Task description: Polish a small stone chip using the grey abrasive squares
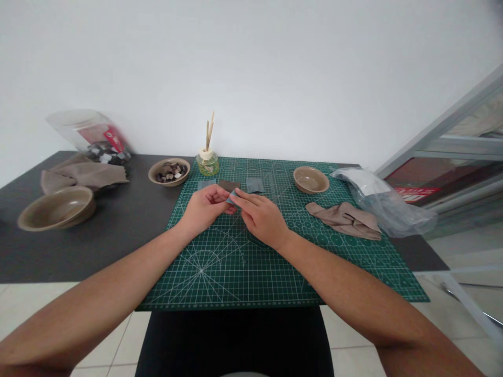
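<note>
My left hand [206,208] and my right hand [262,214] meet above the green cutting mat [220,277], fingers closed together. Between their fingertips is a small blue-grey piece [232,196] that looks like folded sandpaper; anything inside it is hidden by my fingers. Just beyond the hands, flat squares lie on the mat: a blue-grey square [206,184] on the left, a brown square [229,185] in the middle and another grey-blue square [254,185] on the right. My left hand partly covers the left square.
A bowl of small dark and pale pieces [170,173] stands left of a reed diffuser [207,161]. Another bowl [310,179], a brown cloth [348,221] and a plastic bag [387,207] are at right. Far left are a large bowl [57,209], a cloth [86,175] and a clear container [92,136].
</note>
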`<state>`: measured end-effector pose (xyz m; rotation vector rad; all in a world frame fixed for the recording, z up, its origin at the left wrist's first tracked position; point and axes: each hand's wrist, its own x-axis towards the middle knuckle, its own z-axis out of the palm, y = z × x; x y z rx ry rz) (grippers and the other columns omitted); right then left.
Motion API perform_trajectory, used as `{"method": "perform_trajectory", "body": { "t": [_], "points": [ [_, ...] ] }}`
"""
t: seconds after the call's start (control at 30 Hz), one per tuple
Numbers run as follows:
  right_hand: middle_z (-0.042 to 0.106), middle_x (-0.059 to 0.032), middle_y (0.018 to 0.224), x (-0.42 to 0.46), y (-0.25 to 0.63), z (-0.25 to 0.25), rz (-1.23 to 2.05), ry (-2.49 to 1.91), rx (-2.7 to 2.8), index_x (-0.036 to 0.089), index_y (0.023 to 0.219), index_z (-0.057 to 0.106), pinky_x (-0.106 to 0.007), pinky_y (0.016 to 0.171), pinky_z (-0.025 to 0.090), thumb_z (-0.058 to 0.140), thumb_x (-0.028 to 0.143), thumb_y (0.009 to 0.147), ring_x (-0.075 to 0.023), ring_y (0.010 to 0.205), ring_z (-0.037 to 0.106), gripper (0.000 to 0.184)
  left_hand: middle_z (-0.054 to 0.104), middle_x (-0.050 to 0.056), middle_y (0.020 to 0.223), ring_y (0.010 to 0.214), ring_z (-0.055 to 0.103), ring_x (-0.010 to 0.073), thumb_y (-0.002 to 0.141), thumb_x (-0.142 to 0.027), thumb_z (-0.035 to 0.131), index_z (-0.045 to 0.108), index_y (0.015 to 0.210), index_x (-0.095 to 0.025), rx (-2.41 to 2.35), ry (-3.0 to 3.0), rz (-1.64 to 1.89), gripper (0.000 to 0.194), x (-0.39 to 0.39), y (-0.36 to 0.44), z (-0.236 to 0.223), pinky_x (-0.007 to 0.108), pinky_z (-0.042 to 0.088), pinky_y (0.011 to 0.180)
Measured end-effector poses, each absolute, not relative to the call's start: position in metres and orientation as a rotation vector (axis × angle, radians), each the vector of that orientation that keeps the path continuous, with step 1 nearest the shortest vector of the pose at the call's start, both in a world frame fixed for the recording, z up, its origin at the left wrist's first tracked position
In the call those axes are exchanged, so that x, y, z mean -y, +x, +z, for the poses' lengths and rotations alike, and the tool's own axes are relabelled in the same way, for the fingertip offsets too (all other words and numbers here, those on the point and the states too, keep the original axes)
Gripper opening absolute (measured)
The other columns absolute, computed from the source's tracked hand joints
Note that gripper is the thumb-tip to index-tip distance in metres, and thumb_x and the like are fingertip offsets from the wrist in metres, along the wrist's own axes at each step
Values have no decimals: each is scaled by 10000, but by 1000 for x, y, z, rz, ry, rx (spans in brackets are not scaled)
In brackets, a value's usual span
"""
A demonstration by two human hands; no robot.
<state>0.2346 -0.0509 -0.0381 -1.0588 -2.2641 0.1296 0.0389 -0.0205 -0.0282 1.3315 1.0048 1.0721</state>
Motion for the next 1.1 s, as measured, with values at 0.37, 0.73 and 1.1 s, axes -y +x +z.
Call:
{"method": "perform_trajectory", "body": {
  "t": [0.37,0.73,1.1],
  "points": [
    [665,-79,1497,46,236,-40,126,-1052,2279,223,1463,648,-445,1190,515,463,112,1019,-211,1381,641,494,777,6,727,663,768,175,715,-250,830,705,893,-167,-965,1392,994,232,20,39,-29,302,651,692],
    [690,-48,1467,45,234,-43,79,-1043,2238,228,1424,691,-498,1159,534,502,169,1027,-260,1315,638,444,766,-10,685,647,763,167,702,-198,826,685,845,-173,-969,1396,996,203,22,38,-28,292,646,697],
    [708,-88,1439,45,236,-43,-3,-1006,2212,148,1435,676,-488,1145,539,465,192,1057,-263,1303,627,435,764,-1,644,608,747,165,697,-265,860,676,811,-174,-967,1403,1059,235,22,37,-30,273,616,637]
  ]
}}
